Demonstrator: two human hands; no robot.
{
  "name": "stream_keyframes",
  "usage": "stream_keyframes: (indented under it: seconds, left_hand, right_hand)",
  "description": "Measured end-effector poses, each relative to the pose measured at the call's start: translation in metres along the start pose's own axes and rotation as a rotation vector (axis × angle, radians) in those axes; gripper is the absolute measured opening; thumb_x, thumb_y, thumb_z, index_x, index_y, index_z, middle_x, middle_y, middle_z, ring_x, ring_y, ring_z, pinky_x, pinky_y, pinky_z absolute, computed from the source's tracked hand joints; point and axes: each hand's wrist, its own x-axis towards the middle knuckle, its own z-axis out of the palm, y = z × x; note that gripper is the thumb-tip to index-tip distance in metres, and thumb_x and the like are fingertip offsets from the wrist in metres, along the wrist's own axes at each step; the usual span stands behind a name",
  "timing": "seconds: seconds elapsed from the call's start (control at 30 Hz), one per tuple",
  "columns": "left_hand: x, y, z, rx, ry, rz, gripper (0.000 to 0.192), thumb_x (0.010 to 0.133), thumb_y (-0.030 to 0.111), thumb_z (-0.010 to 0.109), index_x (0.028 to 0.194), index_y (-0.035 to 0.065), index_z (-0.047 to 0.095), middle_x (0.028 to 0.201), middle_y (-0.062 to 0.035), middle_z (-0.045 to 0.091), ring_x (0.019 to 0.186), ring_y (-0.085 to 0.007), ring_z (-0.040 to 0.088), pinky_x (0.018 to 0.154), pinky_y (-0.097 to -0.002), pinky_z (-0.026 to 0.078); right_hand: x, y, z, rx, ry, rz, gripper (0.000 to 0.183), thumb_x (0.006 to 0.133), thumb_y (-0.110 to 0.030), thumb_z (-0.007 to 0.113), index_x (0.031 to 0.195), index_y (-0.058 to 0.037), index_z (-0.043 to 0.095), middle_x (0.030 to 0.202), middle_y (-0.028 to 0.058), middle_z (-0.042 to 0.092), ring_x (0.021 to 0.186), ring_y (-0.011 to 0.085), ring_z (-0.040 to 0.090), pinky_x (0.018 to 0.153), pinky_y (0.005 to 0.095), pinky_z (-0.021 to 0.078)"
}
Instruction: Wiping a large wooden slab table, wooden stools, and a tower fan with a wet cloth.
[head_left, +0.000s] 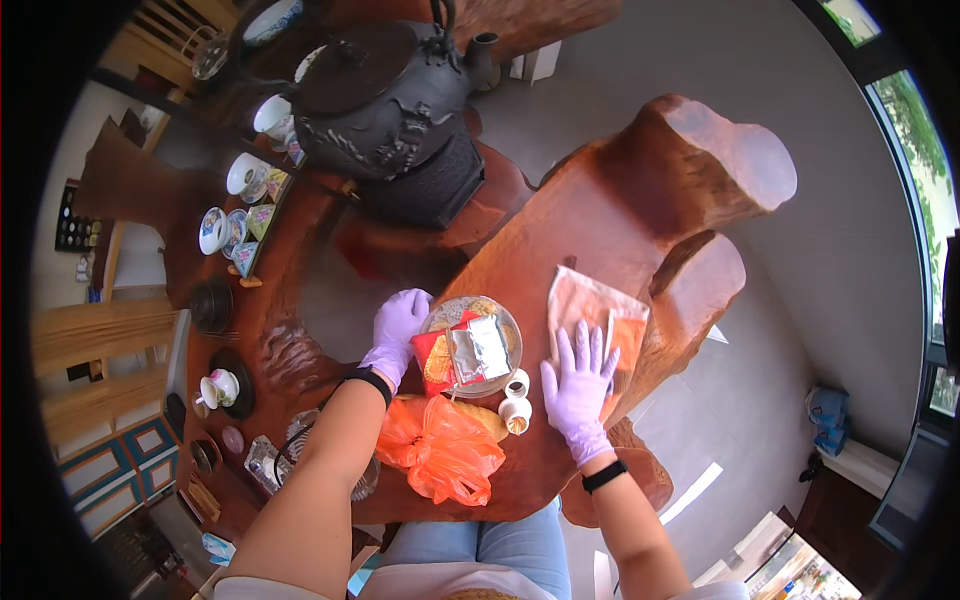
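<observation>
My right hand (579, 379), in a thin lilac glove, lies flat with fingers spread on a folded orange and pale cloth (592, 296) on the wooden table. My left hand (400, 324), gloved alike, is curled at the table's inner edge, left of a round clear container (513, 334); its fingertips are hidden. On the container lie red-and-yellow packets (436, 360) and a silver packet (491, 346). Close by stand two small white bottles, one of them an uncapped bottle (516, 386). A tied orange plastic bag (439, 454) rests nearer my body.
A black cast-iron kettle (382, 105) sits on a dark stand (442, 180) beyond my left hand. Porcelain lidded cups, among them a floral gaiwan (215, 229), line the left side. Thick rounded stumps (720, 150) rise along the table's right edge. A glass dish (266, 461) lies left of my forearm.
</observation>
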Motion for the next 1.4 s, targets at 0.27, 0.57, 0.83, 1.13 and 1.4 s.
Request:
stream_keyframes:
  seconds: [0.27,0.57,0.83,1.13,1.4]
  left_hand:
    - [0.002,0.012,0.001,0.002,0.048,0.01,0.029,0.085,0.027,0.04,0.076,0.0081,0.06,0.081,-0.0119,0.063,0.077,-0.0314,0.059,0.07,-0.0422,0.048]
    - [0.018,0.037,-0.02,0.262,-0.338,-0.245,0.041,0.086,0.039,0.037,0.09,0.0106,0.067,0.088,-0.0097,0.066,0.088,-0.0275,0.062,0.074,-0.0409,0.047]
    - [-0.003,0.061,-0.128,-0.086,-0.123,-0.348,0.049,0.088,0.044,0.035,0.11,0.0061,0.056,0.111,-0.0144,0.057,0.104,-0.0304,0.053,0.09,-0.0403,0.04]
    - [-0.16,0.098,-0.206,-0.698,0.281,-0.183,0.028,0.09,0.019,0.051,0.112,0.002,0.054,0.105,-0.0106,0.06,0.095,-0.0149,0.057,0.082,-0.0265,0.044]
    - [-0.325,0.066,-0.168,-0.567,0.329,-0.368,0.021,0.088,0.01,0.051,0.107,0.0038,0.056,0.1,-0.0103,0.063,0.092,-0.0192,0.06,0.081,-0.0284,0.047]
  right_hand:
    - [-0.048,-0.004,0.003,-0.06,0.006,0.129,0.058,0.081,-0.036,0.049,0.132,-0.0114,0.037,0.141,0.0145,0.026,0.132,0.0355,0.016,0.105,0.0561,0.0054]
    - [-0.045,-0.01,-0.005,-0.085,0.071,0.134,0.056,0.081,-0.03,0.05,0.131,-0.0087,0.038,0.14,0.0159,0.028,0.133,0.0327,0.016,0.107,0.0513,0.0068]
    - [-0.051,-0.019,-0.004,-0.133,0.107,0.059,0.054,0.082,-0.026,0.051,0.13,-0.0063,0.038,0.139,0.0165,0.029,0.132,0.0326,0.019,0.107,0.0481,0.011]
    - [-0.053,-0.013,0.003,-0.132,0.175,0.008,0.052,0.084,-0.027,0.048,0.13,-0.0075,0.038,0.136,0.0169,0.033,0.131,0.0327,0.021,0.105,0.0476,0.0147]
    - [-0.055,-0.015,0.002,-0.135,0.143,0.028,0.053,0.089,-0.03,0.04,0.134,-0.0034,0.032,0.141,0.0177,0.024,0.133,0.0312,0.017,0.107,0.0449,0.0121]
